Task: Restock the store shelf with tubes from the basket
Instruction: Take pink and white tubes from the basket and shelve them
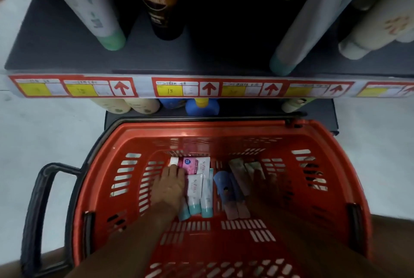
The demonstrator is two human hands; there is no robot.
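Reaching down into the red basket, both forearms go over its near rim. The left hand lies flat on the basket floor, grip spread, fingertips touching the pink tube that lies crosswise. Just beside that hand lie three white tubes with teal caps pointing toward the person. The right hand sits in shadow among darker tubes; whether its grip is pinching one I cannot tell. Between the hands lies a blue tube, with two long brownish ones next to it. The black handle sticks out on the left. Beyond the basket's far rim, the shelf carries its price strip, and a wide dark gap stands open between the black tube and the tall pale tube.
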